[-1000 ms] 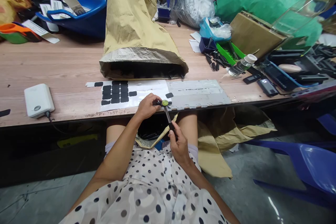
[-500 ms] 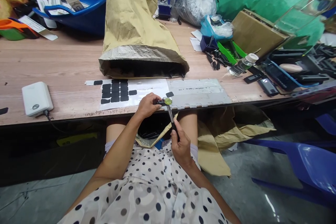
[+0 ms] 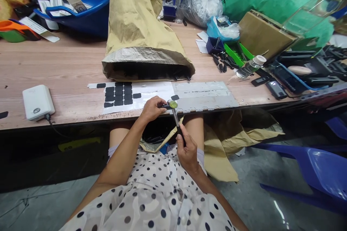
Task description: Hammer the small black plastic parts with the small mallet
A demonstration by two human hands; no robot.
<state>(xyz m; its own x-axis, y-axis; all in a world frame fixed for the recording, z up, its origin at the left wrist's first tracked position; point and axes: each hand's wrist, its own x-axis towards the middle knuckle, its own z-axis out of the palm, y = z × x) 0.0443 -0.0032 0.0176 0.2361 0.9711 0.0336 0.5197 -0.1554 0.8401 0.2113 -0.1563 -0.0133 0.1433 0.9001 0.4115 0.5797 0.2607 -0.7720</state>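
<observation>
My right hand (image 3: 187,148) is closed around the black grip of a small hammer (image 3: 175,116), which has a metal shaft and a yellow-green face on its head. The hammer head is over the table's front edge, beside the fingertips of my left hand (image 3: 154,109). Those fingers pinch a small dark part (image 3: 166,106), mostly hidden by the fingers and the hammer head. Under and beside my left hand lies a white backing sheet (image 3: 151,90) with rows of black rounded stickers (image 3: 119,94). A grey metal strip (image 3: 206,95) extends to the right.
A large brown paper sack (image 3: 141,25) lies with its mouth facing me. A white cabled box (image 3: 38,101) sits at left. Small black parts, a green tray (image 3: 238,53) and a clear bottle (image 3: 251,66) are at right. A blue chair (image 3: 320,173) stands at lower right.
</observation>
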